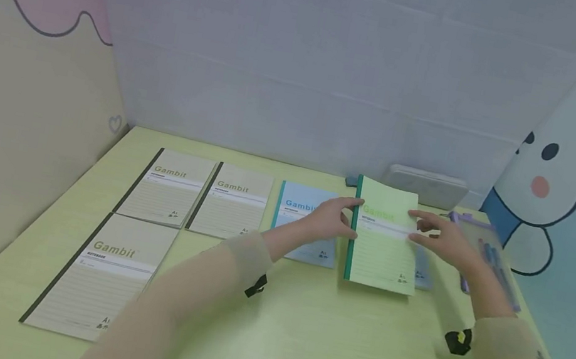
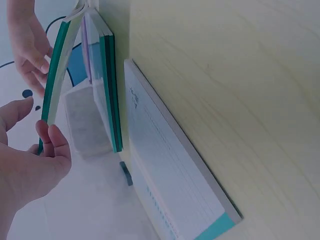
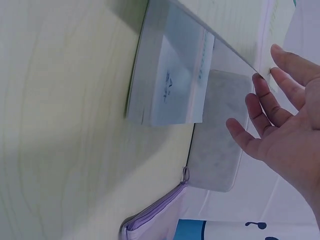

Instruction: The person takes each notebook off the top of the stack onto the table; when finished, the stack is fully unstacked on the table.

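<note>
Both hands hold a green notebook [image 1: 380, 261] with a dark green spine, raised above the table and tilted. My left hand [image 1: 328, 219] pinches the spine edge, with thumb and fingertips on it in the left wrist view. At the opposite long edge, my right hand [image 1: 449, 243] grips between thumb and index finger; its other fingers spread loosely in the right wrist view. Under the green notebook lies a stack of notebooks [image 3: 175, 75] with a light blue cover on top, mostly hidden from the head view. A light blue notebook [image 1: 318, 253] lies beside it, partly behind my left hand.
Three pale notebooks with black spines lie at left: one at the front [image 1: 104, 288], one behind it [image 1: 159, 196], one alongside [image 1: 230, 214]. A whitish case [image 1: 427, 185] stands against the back wall. A purple-edged zip pouch [image 1: 467, 219] with pens lies at right.
</note>
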`<action>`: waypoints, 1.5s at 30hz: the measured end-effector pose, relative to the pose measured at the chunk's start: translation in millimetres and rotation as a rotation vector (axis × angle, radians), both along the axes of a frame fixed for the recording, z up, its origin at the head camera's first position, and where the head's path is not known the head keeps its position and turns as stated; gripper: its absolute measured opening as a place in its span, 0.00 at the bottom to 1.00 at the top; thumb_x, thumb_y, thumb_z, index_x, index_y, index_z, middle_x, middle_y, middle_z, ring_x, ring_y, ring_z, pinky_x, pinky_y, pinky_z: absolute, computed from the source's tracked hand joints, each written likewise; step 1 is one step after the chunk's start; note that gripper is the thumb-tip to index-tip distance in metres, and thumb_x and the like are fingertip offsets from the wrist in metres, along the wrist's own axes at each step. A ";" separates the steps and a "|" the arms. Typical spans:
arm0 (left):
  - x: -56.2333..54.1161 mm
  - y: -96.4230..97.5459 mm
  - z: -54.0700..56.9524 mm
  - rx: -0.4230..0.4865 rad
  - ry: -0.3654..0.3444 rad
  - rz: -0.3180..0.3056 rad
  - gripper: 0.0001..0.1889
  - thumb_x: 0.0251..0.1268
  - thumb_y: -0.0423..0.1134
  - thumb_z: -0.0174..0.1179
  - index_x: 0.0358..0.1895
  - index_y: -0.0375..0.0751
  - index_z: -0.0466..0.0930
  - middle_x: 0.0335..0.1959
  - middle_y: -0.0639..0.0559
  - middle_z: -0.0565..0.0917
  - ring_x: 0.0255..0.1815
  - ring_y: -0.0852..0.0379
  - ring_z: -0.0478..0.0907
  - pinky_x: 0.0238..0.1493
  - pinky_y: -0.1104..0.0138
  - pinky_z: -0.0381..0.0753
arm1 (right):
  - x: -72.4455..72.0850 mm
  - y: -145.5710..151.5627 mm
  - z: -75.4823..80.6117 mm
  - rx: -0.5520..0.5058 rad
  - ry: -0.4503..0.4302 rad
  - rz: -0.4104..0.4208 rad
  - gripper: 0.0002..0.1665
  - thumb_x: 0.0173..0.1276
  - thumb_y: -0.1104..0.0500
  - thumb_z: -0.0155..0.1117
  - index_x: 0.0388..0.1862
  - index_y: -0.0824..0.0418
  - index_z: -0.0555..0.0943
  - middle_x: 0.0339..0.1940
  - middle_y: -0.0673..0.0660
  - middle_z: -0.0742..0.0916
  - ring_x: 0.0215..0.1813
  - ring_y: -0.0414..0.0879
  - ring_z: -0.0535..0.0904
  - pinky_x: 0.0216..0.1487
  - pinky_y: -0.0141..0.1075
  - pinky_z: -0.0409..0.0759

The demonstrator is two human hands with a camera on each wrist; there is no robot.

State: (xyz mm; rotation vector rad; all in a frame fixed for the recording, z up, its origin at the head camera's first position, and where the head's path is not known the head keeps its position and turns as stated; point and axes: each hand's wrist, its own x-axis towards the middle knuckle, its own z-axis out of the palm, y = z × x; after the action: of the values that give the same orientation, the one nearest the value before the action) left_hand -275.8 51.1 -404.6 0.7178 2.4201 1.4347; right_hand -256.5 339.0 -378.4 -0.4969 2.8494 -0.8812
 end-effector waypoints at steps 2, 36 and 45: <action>1.8 -6.3 2.7 -0.012 0.005 0.004 0.40 0.55 0.36 0.68 0.72 0.51 0.59 0.60 0.51 0.73 0.33 0.62 0.77 0.32 0.70 0.77 | 1.2 -5.1 3.7 -0.006 0.002 -0.007 0.35 0.68 0.50 0.60 0.71 0.61 0.64 0.61 0.70 0.73 0.61 0.64 0.69 0.58 0.59 0.69; 35.3 -150.0 36.0 -0.041 0.067 0.081 0.34 0.56 0.36 0.65 0.68 0.50 0.66 0.46 0.50 0.77 0.43 0.55 0.75 0.46 0.64 0.77 | 55.8 -143.7 29.8 -0.306 0.088 -0.020 0.33 0.59 0.60 0.70 0.64 0.60 0.73 0.38 0.58 0.80 0.42 0.47 0.77 0.50 0.33 0.79; 44.1 -200.7 30.4 -0.081 0.117 0.076 0.35 0.56 0.35 0.67 0.68 0.49 0.65 0.41 0.50 0.77 0.40 0.54 0.74 0.44 0.64 0.77 | 62.1 -188.1 14.3 -0.423 0.036 -0.004 0.33 0.59 0.62 0.69 0.65 0.56 0.72 0.40 0.57 0.80 0.42 0.47 0.76 0.47 0.35 0.80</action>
State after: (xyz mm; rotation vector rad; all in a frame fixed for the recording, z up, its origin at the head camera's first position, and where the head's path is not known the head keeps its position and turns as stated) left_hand -231.7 -149.6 -374.2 0.7176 2.6043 1.3485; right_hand -194.4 150.9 -364.1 -0.5511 2.6922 -1.4996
